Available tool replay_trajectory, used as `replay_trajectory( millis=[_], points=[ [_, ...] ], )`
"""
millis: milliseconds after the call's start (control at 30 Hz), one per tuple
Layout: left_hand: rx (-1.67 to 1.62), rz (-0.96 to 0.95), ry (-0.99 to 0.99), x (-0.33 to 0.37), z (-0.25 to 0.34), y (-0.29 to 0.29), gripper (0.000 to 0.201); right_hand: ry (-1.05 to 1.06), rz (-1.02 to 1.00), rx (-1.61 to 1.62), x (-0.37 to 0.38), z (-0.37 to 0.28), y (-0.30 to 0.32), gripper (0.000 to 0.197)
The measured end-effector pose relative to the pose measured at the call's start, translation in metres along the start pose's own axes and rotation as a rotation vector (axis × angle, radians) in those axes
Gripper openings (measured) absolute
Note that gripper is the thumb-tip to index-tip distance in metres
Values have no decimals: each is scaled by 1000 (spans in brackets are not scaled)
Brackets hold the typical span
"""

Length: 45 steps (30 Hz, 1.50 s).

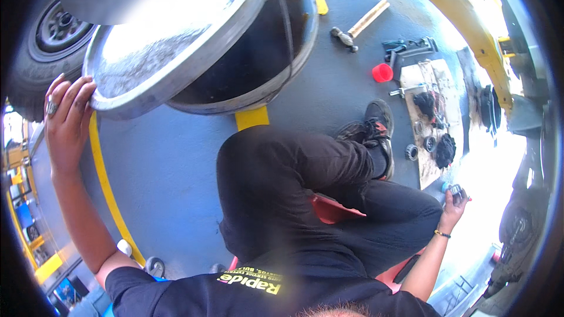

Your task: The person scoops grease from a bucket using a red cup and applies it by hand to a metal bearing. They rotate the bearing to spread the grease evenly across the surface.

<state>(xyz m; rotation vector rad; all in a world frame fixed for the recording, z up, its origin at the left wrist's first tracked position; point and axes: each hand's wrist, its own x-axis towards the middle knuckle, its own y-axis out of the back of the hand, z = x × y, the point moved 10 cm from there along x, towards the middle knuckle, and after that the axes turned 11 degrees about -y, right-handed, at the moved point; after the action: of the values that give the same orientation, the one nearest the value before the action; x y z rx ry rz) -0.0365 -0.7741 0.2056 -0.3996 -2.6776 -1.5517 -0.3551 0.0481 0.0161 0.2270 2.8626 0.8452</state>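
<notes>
My left hand (66,120) has its fingers closed over the rim of a large round lid (235,38) with a grey edge and a bright, shiny face. That lid sits tilted over a big dark round bucket (258,91), covering part of its mouth. Out to the right, beyond my knee, my right hand (451,208) is closed around a small round metal part (455,189), mostly hidden by the fingers. Nearest to it lies a stained sheet of cardboard (430,173) with a black rag (446,150) and several small parts on it.
A ball-peen hammer (361,23) lies on the blue floor beside the bucket. A red cap (382,73) and a ring-shaped bearing (411,152) are by the cardboard. A car wheel (56,32) stands at the far left. A yellow post (470,29) slants along the right.
</notes>
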Motion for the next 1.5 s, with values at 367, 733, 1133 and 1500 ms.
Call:
replay_trajectory(
  millis=[367, 733, 1133, 1500],
  points=[
    [-52, 89, -5, 14, 26, 15, 39, 7, -12, 16, 2, 20, 9, 53],
    [-20, 79, -8, 13, 25, 25, 39, 41, -14, 18, -2, 23, 10, 51],
    [-9, 92, 32, -28, 52, 21, 34, 35, -26, -25, -2, 24, 6, 52],
    [-1058, 1113, 1013, -184, 91, -40, 34, 42, -10, -96, 15, 27, -5, 57]
  ],
)
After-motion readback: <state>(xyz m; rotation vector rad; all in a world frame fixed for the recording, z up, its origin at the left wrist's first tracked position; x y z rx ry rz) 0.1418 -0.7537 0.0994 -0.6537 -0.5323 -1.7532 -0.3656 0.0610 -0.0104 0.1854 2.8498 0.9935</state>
